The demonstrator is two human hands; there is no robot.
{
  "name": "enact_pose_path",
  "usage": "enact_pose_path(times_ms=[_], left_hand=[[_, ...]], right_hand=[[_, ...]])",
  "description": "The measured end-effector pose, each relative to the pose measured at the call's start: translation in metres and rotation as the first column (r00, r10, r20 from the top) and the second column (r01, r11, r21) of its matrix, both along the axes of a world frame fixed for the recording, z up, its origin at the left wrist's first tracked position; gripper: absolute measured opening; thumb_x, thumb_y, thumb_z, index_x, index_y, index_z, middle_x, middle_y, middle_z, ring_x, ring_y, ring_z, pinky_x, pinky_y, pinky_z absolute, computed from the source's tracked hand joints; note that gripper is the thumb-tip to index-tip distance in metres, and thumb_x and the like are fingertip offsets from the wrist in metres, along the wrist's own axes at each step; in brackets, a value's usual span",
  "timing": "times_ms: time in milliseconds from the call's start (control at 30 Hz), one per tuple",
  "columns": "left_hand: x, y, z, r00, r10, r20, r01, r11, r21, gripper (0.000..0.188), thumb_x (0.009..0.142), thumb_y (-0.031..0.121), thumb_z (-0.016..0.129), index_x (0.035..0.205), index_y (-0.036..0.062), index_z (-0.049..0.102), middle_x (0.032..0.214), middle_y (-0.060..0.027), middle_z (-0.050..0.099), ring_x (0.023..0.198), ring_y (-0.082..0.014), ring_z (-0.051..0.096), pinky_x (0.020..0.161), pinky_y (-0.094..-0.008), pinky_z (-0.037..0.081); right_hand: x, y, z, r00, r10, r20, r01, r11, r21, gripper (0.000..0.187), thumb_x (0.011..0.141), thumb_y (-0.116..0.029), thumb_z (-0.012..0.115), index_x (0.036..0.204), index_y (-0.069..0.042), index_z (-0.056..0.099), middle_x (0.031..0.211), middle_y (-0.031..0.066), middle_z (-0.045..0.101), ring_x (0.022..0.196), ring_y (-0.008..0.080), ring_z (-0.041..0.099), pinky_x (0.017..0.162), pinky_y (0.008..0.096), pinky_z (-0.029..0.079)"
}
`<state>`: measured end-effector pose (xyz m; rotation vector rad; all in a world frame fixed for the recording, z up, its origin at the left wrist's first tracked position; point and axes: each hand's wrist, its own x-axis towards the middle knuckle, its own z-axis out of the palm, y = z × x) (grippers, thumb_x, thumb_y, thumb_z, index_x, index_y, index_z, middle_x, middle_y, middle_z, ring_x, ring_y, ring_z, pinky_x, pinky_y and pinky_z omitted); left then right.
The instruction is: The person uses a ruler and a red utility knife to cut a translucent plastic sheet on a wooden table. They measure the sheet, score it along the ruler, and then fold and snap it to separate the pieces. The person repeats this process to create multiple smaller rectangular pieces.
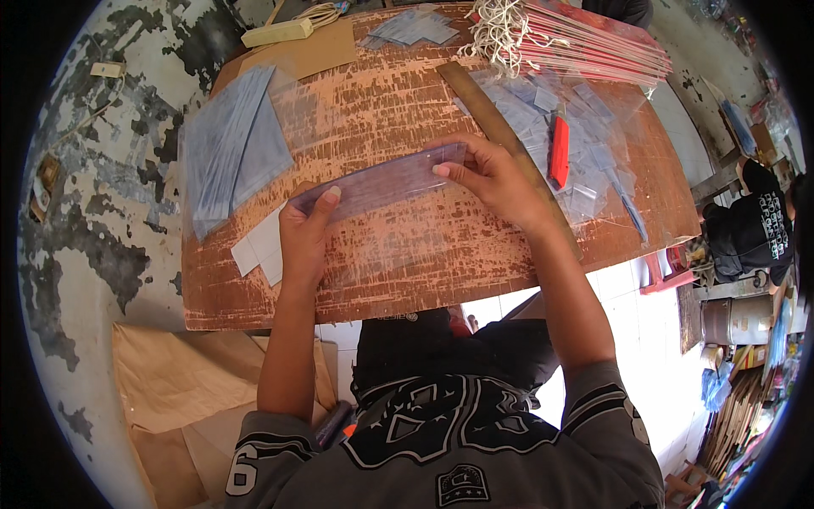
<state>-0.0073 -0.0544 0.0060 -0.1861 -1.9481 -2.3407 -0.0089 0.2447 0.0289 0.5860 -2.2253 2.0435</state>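
Observation:
A long strip of clear bluish plastic sheet (386, 180) is stretched between my two hands above the worn wooden table. My left hand (309, 219) pinches its left end, thumb on top. At the other end, my right hand (487, 174) grips the strip between thumb and fingers, a little farther from me. Under and beside my left hand lie white cards or paper pieces (261, 246). Just right of my right hand, a long flat ruler-like strip (500, 127) lies slantwise across the table. Beyond it a red cutter knife (560, 151) rests on scattered clear plastic pieces (585, 199).
A stack of clear plastic sheets (233, 153) lies at the table's left. At the back are a brown board (326, 51), a power strip (277, 34), more plastic pieces (413, 27) and red rods with white cords (585, 42). Another person (753, 225) is at the far right.

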Motion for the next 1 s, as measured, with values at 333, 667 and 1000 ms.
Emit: enact_pose_path(times_ms=[333,667,1000], left_hand=[[0.018,0.0,0.018,0.999,-0.012,0.05,0.006,0.993,0.118,0.025,0.102,0.02,0.079,0.117,0.0015,0.073,0.108,-0.005,0.077,0.1,-0.0135,0.069,0.097,-0.0331,0.054],[0.032,0.004,0.029,0.997,-0.019,0.075,0.009,0.992,0.128,0.032,0.1,0.027,0.082,0.117,0.0001,0.073,0.108,-0.007,0.077,0.102,-0.0159,0.07,0.1,-0.0363,0.054],[0.022,0.011,0.034,1.0,0.016,-0.022,-0.017,1.0,-0.026,0.03,0.103,0.024,0.077,0.121,0.0001,0.071,0.113,-0.0105,0.076,0.103,-0.0222,0.073,0.098,-0.0386,0.059]], right_hand=[[0.03,-0.006,0.04,0.994,0.072,0.084,-0.056,0.981,-0.184,0.028,0.105,-0.021,0.075,0.125,-0.002,0.072,0.109,-0.0004,0.073,0.1,0.0069,0.066,0.089,0.0257,0.054],[0.044,0.003,0.048,0.992,0.022,0.12,-0.037,0.991,0.127,0.031,0.106,-0.026,0.074,0.122,0.0,0.073,0.11,0.0009,0.075,0.103,0.0089,0.067,0.092,0.0282,0.053],[0.024,0.016,0.024,0.997,-0.072,0.015,0.072,0.997,0.003,0.02,0.103,-0.018,0.077,0.114,-0.002,0.079,0.109,0.002,0.078,0.098,0.0088,0.068,0.09,0.0279,0.054]])
